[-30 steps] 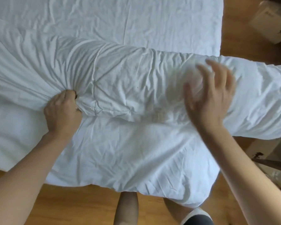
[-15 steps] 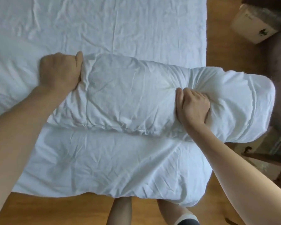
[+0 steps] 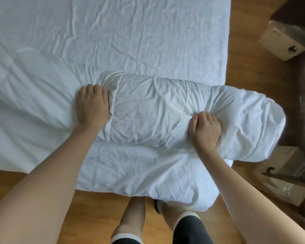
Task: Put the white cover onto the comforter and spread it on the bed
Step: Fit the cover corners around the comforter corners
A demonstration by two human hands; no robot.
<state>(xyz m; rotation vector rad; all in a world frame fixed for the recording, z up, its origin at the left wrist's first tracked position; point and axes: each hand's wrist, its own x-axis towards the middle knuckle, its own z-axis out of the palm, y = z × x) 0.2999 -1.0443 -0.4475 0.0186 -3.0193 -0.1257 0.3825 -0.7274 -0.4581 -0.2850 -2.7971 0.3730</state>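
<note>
Since half a second ago, I see the left hand has dropped from the frame's upper left toward mid-frame, fingers curled into the white cover. The right hand grips a bunched fold of it. The rolled comforter lies across the bed, long axis left to right, its rounded end overhanging the wooden floor at right.
</note>
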